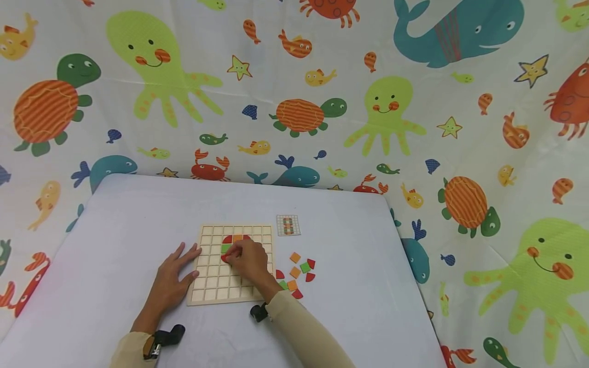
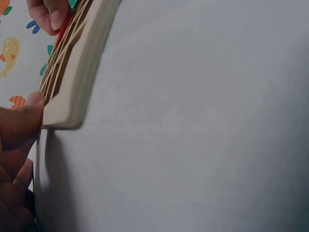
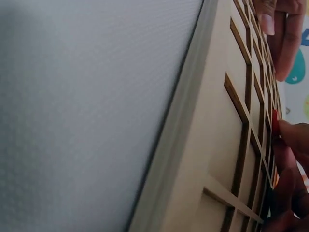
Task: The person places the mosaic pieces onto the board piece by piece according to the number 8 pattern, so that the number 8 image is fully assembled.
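A wooden grid board (image 1: 209, 282) lies on the table with red, orange and green pieces set in its upper squares. Along its left edge rests my left hand (image 1: 169, 278), fingers spread, with the thumb (image 2: 21, 121) touching the board's near corner in the left wrist view. Over the board, my right hand (image 1: 250, 260) has curled fingers and pinches a red quarter-circle piece (image 1: 224, 258) at a square below a green square piece (image 1: 226, 248). That red piece (image 3: 275, 123) shows at the fingertips in the right wrist view. My right hand hides part of the pattern.
Loose orange squares (image 1: 295, 257), green squares (image 1: 305, 267) and red quarter-circles (image 1: 310, 277) lie right of the board. A small pattern card (image 1: 281, 226) sits beyond its upper right corner. A sea-animal cloth (image 1: 303, 163) hangs behind the white table (image 1: 368, 317).
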A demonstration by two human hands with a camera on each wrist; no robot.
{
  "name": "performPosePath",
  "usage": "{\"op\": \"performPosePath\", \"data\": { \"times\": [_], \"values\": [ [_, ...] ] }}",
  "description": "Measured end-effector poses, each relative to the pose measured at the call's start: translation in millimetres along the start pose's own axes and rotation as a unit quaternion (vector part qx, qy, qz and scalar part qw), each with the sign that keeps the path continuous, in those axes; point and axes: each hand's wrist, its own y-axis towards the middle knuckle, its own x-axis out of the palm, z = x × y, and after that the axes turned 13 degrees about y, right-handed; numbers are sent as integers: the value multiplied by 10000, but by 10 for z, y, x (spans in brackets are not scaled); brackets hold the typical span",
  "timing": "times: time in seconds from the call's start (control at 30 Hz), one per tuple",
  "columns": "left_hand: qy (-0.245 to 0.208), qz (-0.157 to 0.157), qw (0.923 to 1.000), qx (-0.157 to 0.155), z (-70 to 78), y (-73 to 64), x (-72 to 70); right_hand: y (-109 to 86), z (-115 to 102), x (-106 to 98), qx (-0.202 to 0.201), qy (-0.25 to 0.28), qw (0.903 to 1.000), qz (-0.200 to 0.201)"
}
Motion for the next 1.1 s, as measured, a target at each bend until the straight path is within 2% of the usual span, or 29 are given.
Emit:
{"op": "performPosePath", "data": {
  "times": [0.33,0.57,0.7,0.83,1.1],
  "values": [
    [83,20,10000,-1,-15,11,-9,-1,-30,91,70,-574,9983,89],
    [-1,-9,10000,17,-50,25,23,-28,-32,54,-45,-492,9987,87],
    [29,-83,9999,-52,-60,21,37,-53,12,-58,-233,-93,9996,124],
    [41,-24,10000,-35,-49,15,31,-90,91,-237,-468,284,9982,233],
    [78,8,10000,11,-50,28,18,-188,352,-653,-291,563,9965,551]
  ]
}}
